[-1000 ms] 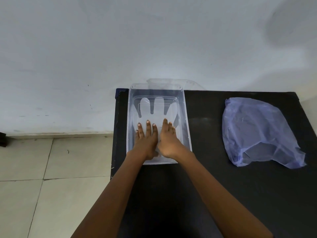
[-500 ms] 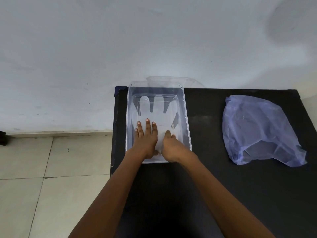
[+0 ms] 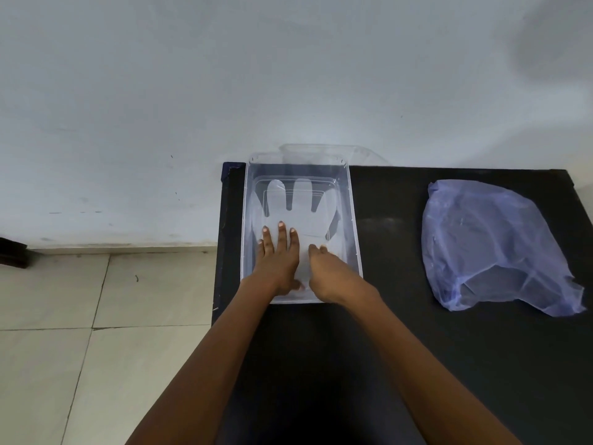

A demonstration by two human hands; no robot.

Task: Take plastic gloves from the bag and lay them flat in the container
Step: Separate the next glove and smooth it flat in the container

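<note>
A clear plastic container (image 3: 353, 220) stands at the far left of a black table. A translucent plastic glove (image 3: 301, 207) lies flat in it, fingers pointing away from me. My left hand (image 3: 279, 255) presses flat on the glove's cuff end, fingers spread. Beside it, my right hand (image 3: 327, 268) rests in the container's near end with its fingers curled down onto the glove; whether it pinches the film I cannot tell. A crumpled bluish plastic bag (image 3: 494, 245) lies on the table's right side, its mouth facing the near right.
The table (image 3: 401, 348) butts against a white wall. Its left edge drops to a tiled floor (image 3: 64, 332). A clear lid (image 3: 324, 152) leans behind the container against the wall. Bare black tabletop lies between container and bag.
My right hand has drawn back toward me along the glove and its fingers have curled under. The left hand has stayed pressed flat in the same spot.
</note>
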